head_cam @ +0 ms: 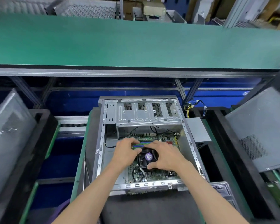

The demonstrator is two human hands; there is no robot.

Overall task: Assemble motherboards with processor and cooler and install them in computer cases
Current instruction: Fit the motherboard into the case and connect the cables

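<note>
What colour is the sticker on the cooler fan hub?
Purple sticker, seen in the head view.

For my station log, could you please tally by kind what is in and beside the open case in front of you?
Open computer case: 1
Motherboard: 1
Cooler fan: 1
Power supply box beside the case: 1
Cable bundle: 1
Hands, left hand and right hand, at the fan: 2
Total: 7

A cooler (146,157) on the motherboard (153,174) inside the open case (102,135) is apparently gripped by the left hand (125,152) and right hand (166,156).
</note>
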